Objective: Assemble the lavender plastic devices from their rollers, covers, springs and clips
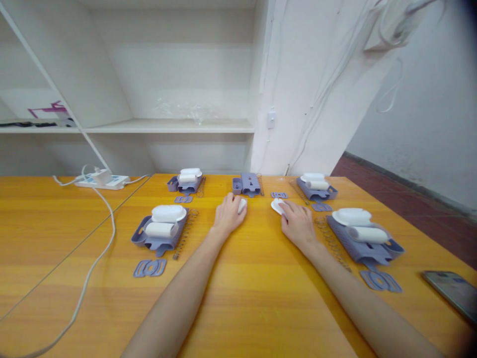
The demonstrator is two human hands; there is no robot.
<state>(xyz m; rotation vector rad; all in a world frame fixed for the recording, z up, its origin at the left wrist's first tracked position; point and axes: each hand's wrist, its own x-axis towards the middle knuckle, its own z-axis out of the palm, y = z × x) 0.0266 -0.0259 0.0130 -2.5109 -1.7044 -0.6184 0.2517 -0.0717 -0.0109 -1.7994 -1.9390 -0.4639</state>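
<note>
My left hand (229,215) is closed around a white cylinder (242,205), its end showing past the fingers. To the right, my right hand (297,221) grips a white oval piece with a rim (278,206), partly hidden by the fingers. Beyond both hands lies a purple-grey plastic housing (250,183) with a small cup (237,185) on its left and a metal spring (260,184) on its right. A flat purple-grey cut-out plate (279,195) rests just behind the oval piece.
Similar part sets stand around: front left (160,231), front right (363,236), back left (188,180) and back right (316,185). A phone (451,294) lies at the right edge. On the left are a power strip (102,180) and a white cable (111,233). Shelves (171,125) rise behind.
</note>
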